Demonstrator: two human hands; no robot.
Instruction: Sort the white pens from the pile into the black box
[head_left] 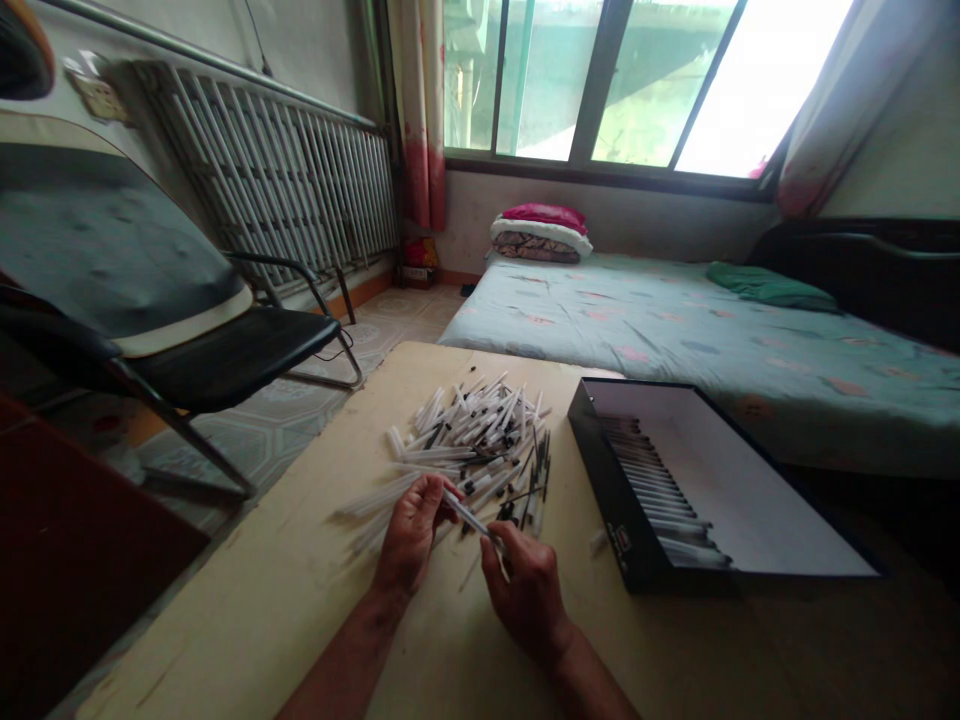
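Note:
A heap of clear pen barrels, caps and black refills [480,440] lies on the pale wooden table [300,600]. Just in front of it my left hand [411,535] pinches one end of a clear pen [466,515]. My right hand [525,590] is closed on the pen's other end. The pen slants between the two hands, just above the table. To the right stands an open black box [720,500] with a row of finished pens laid along its left side.
A black folding chair [187,350] stands left of the table before a white radiator [285,170]. Beyond the table is a bed [712,340] with folded bedding and a green cloth, under a window. A small white piece [598,542] lies beside the box.

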